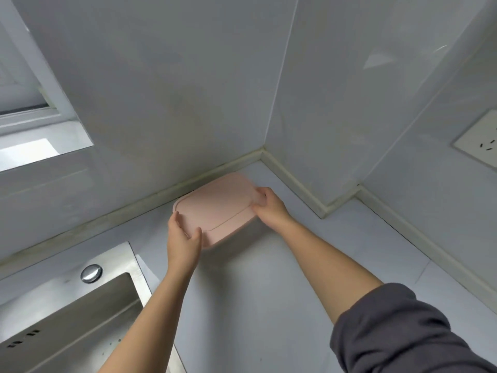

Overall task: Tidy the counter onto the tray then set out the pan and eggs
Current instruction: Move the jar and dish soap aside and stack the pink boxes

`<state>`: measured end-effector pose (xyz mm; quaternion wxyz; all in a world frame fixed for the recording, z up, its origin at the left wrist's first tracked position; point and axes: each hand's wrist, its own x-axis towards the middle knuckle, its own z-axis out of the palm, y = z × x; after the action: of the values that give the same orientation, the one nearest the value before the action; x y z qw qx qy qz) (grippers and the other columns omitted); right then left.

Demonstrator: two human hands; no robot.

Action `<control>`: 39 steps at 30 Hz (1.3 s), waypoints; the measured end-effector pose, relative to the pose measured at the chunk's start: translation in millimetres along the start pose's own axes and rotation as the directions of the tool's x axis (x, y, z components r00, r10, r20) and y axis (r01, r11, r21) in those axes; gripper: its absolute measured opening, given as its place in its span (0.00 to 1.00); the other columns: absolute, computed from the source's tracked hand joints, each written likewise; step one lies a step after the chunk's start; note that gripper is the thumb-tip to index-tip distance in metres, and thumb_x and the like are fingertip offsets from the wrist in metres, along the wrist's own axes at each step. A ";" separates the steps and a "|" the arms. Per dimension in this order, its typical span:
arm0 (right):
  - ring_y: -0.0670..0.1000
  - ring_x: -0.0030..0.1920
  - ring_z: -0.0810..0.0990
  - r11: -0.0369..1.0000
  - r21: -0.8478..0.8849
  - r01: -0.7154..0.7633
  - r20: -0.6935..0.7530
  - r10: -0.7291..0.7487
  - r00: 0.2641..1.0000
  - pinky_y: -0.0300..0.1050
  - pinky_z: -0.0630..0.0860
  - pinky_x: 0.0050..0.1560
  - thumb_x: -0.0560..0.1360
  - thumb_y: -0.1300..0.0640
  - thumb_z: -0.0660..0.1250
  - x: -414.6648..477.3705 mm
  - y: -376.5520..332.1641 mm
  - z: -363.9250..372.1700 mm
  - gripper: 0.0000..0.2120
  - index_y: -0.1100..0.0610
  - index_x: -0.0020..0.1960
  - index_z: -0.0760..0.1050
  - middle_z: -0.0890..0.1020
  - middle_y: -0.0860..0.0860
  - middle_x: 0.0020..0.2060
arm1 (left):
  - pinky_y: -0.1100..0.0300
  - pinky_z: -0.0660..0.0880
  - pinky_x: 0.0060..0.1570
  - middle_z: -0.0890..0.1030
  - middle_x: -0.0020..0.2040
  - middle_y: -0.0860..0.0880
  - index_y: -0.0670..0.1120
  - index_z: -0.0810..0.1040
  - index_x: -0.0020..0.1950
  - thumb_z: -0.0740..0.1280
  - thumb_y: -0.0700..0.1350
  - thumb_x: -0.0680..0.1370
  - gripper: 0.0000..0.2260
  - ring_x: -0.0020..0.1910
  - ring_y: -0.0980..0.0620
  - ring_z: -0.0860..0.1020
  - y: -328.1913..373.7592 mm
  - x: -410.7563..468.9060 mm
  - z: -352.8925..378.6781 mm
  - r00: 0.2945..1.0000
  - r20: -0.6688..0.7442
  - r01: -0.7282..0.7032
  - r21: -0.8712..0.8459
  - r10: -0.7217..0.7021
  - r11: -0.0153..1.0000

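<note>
A pale pink tray (217, 205) with rounded corners is held a little above the grey counter (263, 278), close to the back wall, and throws a shadow beneath it. My left hand (184, 242) grips its near left corner, thumb on top. My right hand (269, 207) grips its right end, fingers curled over the rim. The tray's top is bare. No pan or eggs are in view.
A steel sink (70, 319) with a round chrome cap (91, 273) lies at the lower left. White tiled walls form a corner behind the tray, with a jutting column at right. A wall socket (481, 141) sits far right; a window (32, 130) far left.
</note>
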<state>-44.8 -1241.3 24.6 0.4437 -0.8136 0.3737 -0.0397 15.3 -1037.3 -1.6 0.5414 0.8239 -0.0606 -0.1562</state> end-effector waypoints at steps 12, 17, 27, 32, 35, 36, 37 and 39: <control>0.53 0.54 0.79 0.969 0.200 -0.147 -0.118 0.173 0.978 0.41 0.72 0.55 0.73 0.63 0.64 -79.6 58.6 -20.5 0.19 0.58 0.64 0.72 0.80 0.54 0.57 | 0.55 0.69 0.56 0.71 0.69 0.47 0.49 0.62 0.73 0.60 0.38 0.77 0.24 0.60 0.47 0.72 -2.3 -36.0 5.1 0.998 0.059 0.036 -0.014 -0.035 0.999; 0.54 0.53 0.80 0.955 0.232 -0.185 -0.221 0.237 0.946 0.48 0.75 0.57 0.73 0.65 0.62 -164.2 98.3 -49.0 0.17 0.57 0.61 0.76 0.82 0.52 0.52 | 0.53 0.70 0.56 0.74 0.66 0.46 0.48 0.64 0.71 0.59 0.38 0.77 0.22 0.60 0.46 0.73 6.8 -101.8 20.1 0.993 0.119 -0.019 0.010 0.017 1.000; 0.56 0.40 0.82 0.924 0.302 -0.234 -0.346 0.335 0.876 0.53 0.79 0.47 0.70 0.69 0.60 -325.7 178.6 -109.7 0.18 0.46 0.44 0.77 0.82 0.47 0.37 | 0.58 0.65 0.60 0.70 0.71 0.47 0.46 0.60 0.76 0.57 0.40 0.77 0.26 0.69 0.46 0.68 16.9 -235.8 69.7 0.945 0.318 -0.110 0.078 0.080 0.991; 0.55 0.40 0.82 0.906 0.315 -0.283 -0.324 0.383 0.865 0.51 0.80 0.46 0.70 0.69 0.62 -359.0 208.5 -105.5 0.16 0.53 0.50 0.80 0.82 0.48 0.37 | 0.58 0.63 0.62 0.70 0.72 0.47 0.46 0.61 0.76 0.56 0.47 0.72 0.31 0.70 0.46 0.67 -0.1 -264.9 80.6 0.922 0.387 -0.046 0.074 0.014 0.996; 0.54 0.43 0.83 0.881 0.332 -0.338 -0.283 0.435 0.855 0.52 0.80 0.50 0.71 0.65 0.64 -362.1 220.1 -101.2 0.14 0.52 0.53 0.78 0.82 0.50 0.42 | 0.58 0.65 0.61 0.72 0.70 0.47 0.46 0.64 0.74 0.57 0.44 0.76 0.25 0.69 0.47 0.70 -8.0 -262.6 81.2 0.926 0.376 -0.044 0.068 0.015 0.997; 0.54 0.46 0.83 0.870 0.339 -0.357 -0.263 0.452 0.852 0.53 0.79 0.52 0.72 0.64 0.65 -359.8 223.5 -102.0 0.13 0.53 0.55 0.77 0.82 0.51 0.45 | 0.59 0.65 0.61 0.73 0.68 0.48 0.46 0.65 0.74 0.57 0.41 0.78 0.23 0.67 0.47 0.70 -9.2 -260.1 80.4 0.928 0.371 -0.048 0.066 0.020 0.997; 0.54 0.49 0.82 0.858 0.355 -0.372 -0.238 0.468 0.851 0.54 0.78 0.55 0.73 0.61 0.66 -355.1 227.0 -103.1 0.14 0.54 0.58 0.76 0.82 0.52 0.49 | 0.59 0.66 0.60 0.74 0.66 0.49 0.46 0.66 0.73 0.58 0.40 0.79 0.21 0.66 0.48 0.71 -10.2 -255.5 80.3 0.925 0.380 -0.046 0.062 0.019 0.997; 0.54 0.55 0.81 0.813 0.414 -0.409 -0.170 0.511 0.843 0.52 0.77 0.57 0.76 0.58 0.65 -344.3 230.8 -103.3 0.17 0.58 0.64 0.74 0.81 0.54 0.55 | 0.57 0.69 0.58 0.75 0.62 0.52 0.47 0.71 0.68 0.58 0.46 0.78 0.18 0.63 0.48 0.73 -12.6 -244.5 81.1 0.897 0.441 -0.015 0.078 -0.020 0.997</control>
<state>-465.0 -1166.8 5.3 0.5257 -0.5882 0.6046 -0.1102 -242.5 -1037.2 4.2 0.4804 0.7879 -0.1867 -0.3370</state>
